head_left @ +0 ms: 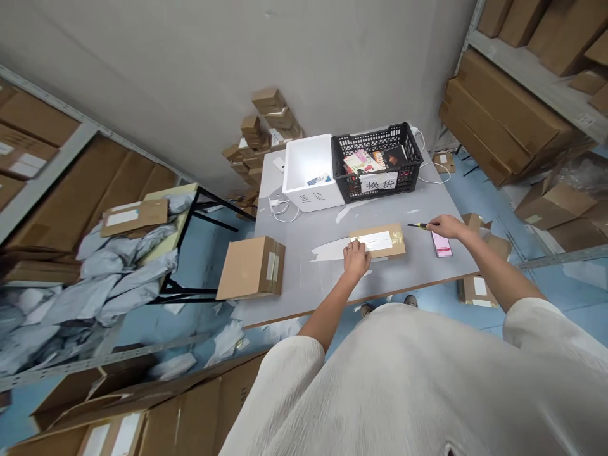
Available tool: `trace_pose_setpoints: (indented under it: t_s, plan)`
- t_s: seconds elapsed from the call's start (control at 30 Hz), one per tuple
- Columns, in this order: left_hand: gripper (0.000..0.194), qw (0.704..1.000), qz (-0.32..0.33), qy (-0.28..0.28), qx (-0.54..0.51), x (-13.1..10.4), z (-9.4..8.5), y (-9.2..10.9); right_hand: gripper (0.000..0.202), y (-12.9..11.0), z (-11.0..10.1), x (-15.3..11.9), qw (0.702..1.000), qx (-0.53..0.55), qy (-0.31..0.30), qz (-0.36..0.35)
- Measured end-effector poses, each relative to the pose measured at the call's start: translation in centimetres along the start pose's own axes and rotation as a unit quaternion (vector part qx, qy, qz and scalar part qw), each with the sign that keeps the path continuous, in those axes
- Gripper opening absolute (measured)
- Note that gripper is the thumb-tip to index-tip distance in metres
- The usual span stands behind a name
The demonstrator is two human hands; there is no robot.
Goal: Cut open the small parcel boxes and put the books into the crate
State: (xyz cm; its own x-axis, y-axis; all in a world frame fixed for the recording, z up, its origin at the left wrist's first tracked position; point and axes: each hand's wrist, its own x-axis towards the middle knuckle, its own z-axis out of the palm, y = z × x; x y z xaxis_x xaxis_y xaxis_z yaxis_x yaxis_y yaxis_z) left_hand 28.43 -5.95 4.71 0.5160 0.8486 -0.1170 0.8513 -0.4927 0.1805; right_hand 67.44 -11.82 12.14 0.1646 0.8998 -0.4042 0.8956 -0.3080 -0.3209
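Observation:
A small cardboard box (398,242) with a white label and clear tape lies on the grey table (304,288). My left hand (356,258) grips its left end, with the fingers curled over the top. To the right of the box, my right hand (445,226) is closed round a yellow and black utility knife (418,225). The knife points left, apart from the box. A phone (441,244) with a pink screen lies on the table just below my right hand.
Behind the small box stand a white foam bin (316,201) and a black crate (349,195) holding booklets. A larger carton (241,269) sits at the table's left edge. Grey parcels (126,278) are piled on the left, and shelves of cartons (510,120) stand at the right.

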Motion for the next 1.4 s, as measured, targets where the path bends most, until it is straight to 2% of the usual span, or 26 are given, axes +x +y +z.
trace_pose_setpoints:
  t_s: [0.13,0.23,0.4,0.53,0.7,0.9,1.0,1.17,1.27,1.4]
  plan:
    - [0.055,0.996,0.083,-0.038,-0.019,2.3,0.1,3.0,0.045,0.4,2.0,-1.0,0.998,0.065,-0.009,-0.024]
    - [0.061,0.991,0.112,-0.074,-0.005,4.2,0.0,4.5,0.043,0.3,3.3,-1.5,0.994,0.105,-0.007,-0.012]
    - [0.057,0.986,0.119,-0.113,0.023,5.9,0.1,4.9,0.036,0.5,4.2,-1.9,0.986,0.166,-0.020,-0.007]
    - [0.057,0.986,0.124,-0.112,0.020,6.0,0.7,4.9,0.031,0.3,4.3,-1.5,0.982,0.183,-0.034,-0.016]
    - [0.062,0.990,0.110,-0.093,-0.003,6.0,1.6,5.2,0.027,0.0,3.9,-0.3,0.989,0.131,-0.051,-0.052]
    - [0.058,0.991,0.105,-0.084,-0.003,5.2,2.2,5.2,0.031,-0.4,2.6,2.4,0.990,0.004,-0.077,-0.116]
    - [0.058,0.992,0.106,-0.076,-0.002,4.8,2.2,5.2,0.028,-1.7,2.1,4.1,0.987,-0.069,-0.076,-0.126]
    - [0.057,0.992,0.105,-0.075,0.006,4.6,2.1,5.3,0.019,-4.5,2.2,6.1,0.976,-0.121,-0.080,-0.162]
    - [0.056,0.992,0.102,-0.073,0.008,4.5,2.2,5.3,0.018,-4.7,2.2,6.5,0.975,-0.128,-0.094,-0.156]
    - [0.056,0.992,0.098,-0.076,-0.001,4.5,2.3,5.3,0.017,-3.2,1.5,6.7,0.978,-0.107,-0.135,-0.119]
